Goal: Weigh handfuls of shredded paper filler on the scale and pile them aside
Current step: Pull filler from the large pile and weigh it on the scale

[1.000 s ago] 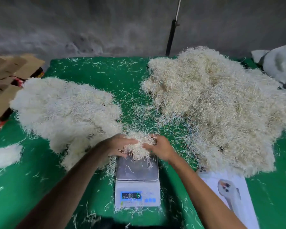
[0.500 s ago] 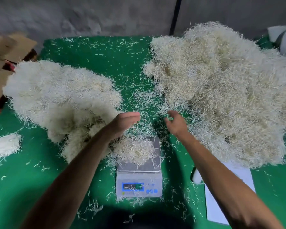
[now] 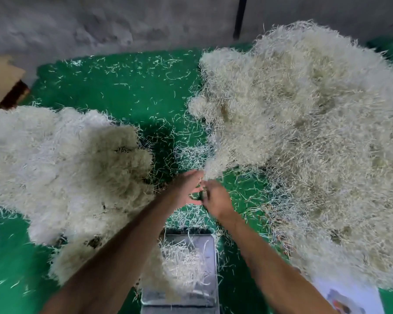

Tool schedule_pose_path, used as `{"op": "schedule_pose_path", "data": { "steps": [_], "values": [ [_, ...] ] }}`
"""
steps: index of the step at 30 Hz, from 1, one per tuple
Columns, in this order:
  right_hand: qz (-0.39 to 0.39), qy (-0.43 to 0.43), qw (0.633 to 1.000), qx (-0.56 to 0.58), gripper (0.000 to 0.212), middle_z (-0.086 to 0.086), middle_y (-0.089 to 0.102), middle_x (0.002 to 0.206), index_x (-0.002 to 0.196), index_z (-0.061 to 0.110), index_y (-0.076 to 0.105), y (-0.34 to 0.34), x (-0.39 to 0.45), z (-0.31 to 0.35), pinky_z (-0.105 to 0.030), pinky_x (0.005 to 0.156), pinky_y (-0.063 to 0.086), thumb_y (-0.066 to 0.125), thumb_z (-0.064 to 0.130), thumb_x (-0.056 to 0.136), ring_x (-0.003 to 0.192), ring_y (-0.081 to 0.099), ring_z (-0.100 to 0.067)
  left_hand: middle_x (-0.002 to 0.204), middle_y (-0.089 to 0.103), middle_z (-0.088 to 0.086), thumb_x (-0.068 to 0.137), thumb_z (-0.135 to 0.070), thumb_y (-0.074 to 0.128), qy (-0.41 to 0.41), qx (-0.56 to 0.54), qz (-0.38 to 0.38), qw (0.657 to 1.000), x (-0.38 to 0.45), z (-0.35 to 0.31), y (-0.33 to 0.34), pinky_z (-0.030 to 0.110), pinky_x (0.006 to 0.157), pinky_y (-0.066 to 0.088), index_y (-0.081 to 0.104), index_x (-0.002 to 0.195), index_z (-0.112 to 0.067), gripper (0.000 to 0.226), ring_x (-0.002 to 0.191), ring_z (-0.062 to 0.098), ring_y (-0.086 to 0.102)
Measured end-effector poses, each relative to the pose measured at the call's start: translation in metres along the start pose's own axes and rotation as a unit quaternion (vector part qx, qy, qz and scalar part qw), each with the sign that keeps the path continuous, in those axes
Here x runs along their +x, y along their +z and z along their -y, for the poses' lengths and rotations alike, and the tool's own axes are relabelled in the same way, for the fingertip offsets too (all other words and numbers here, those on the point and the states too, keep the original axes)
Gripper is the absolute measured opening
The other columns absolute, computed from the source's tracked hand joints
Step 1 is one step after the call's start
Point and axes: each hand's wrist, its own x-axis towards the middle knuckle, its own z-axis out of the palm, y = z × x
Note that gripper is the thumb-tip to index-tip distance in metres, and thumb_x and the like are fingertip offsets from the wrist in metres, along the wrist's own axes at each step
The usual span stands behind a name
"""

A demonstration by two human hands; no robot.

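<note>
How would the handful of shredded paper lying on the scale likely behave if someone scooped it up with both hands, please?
The handful on the scale is thin tangled strips, so it would probably feel very light and squash easily. It would likely shed: loose strands already litter the green table. Edge strips trail off the pan and may snag or drop.

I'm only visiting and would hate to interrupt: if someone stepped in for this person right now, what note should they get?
Left hand: fingers out, touching the edge of the big right pile, holding nothing clear.
Right hand: beside it at the same edge; motion blur hides its grip.
Scale: a small tuft of filler lies on its pan; display out of frame.
Left pile: looks like the weighed heap, to the scale's left.
Done: part of a handful is on the pan.
Left: probably top up from the right pile, read the weight, move it left.
</note>
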Motion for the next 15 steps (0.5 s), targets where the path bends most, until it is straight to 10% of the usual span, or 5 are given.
{"op": "schedule_pose_path", "data": {
  "steps": [3,6,8,11,15],
  "values": [
    [-0.022,-0.095,0.984,0.15,0.022,-0.002,0.067,0.109,0.113,0.012,0.07,0.017,-0.013,0.015,-0.02,0.075,0.053,0.052,0.014,0.102,0.074,0.061,-0.002,0.106,0.067,0.004,0.099,-0.037,0.062,0.042,0.033,-0.062,0.997,0.011,0.008,0.005,0.026,0.059,0.056,0.06,0.12,-0.016,0.03,0.076,0.016,0.071],
    [-0.117,-0.001,0.949,0.292,0.02,0.006,0.066,0.101,0.103,0.014,0.067,0.002,-0.02,0.012,-0.02,0.069,0.053,0.05,0.026,0.103,0.08,0.063,0.0,0.097,0.06,-0.001,0.106,-0.019,0.048,0.094,0.133,-0.108,0.981,0.007,0.013,-0.006,0.022,0.071,0.052,0.056,0.11,-0.015,0.01,0.082,0.01,0.059],
    [-0.163,0.064,0.933,0.314,0.024,0.003,0.062,0.101,0.114,0.016,0.059,-0.018,-0.021,0.013,-0.024,0.064,0.053,0.053,0.037,0.106,0.075,0.063,-0.002,0.077,0.046,-0.003,0.102,-0.003,0.043,0.122,0.233,-0.156,0.952,-0.005,0.005,-0.013,0.02,0.053,0.043,0.049,0.088,-0.012,0.017,0.067,0.01,0.045],
    [-0.081,0.124,0.942,0.303,0.062,0.001,0.063,0.11,0.136,0.021,0.049,-0.05,-0.018,0.04,-0.038,0.085,0.056,0.048,0.069,0.097,0.089,0.066,-0.007,0.062,0.035,-0.002,0.097,0.004,0.039,0.199,0.278,-0.132,0.93,-0.038,-0.02,-0.018,0.025,0.046,0.027,0.035,0.066,-0.017,0.037,0.052,0.009,0.031],
    [0.031,0.182,0.828,0.53,0.068,-0.014,0.07,0.091,0.132,0.008,0.06,-0.092,0.005,0.08,-0.036,0.075,0.058,0.054,0.065,0.095,0.076,0.069,-0.023,0.06,0.043,-0.007,0.101,-0.025,0.057,0.245,0.251,-0.112,0.93,-0.08,-0.039,-0.034,0.019,0.051,0.039,0.043,0.067,-0.026,0.037,0.048,0.006,0.042]
  ]
}}
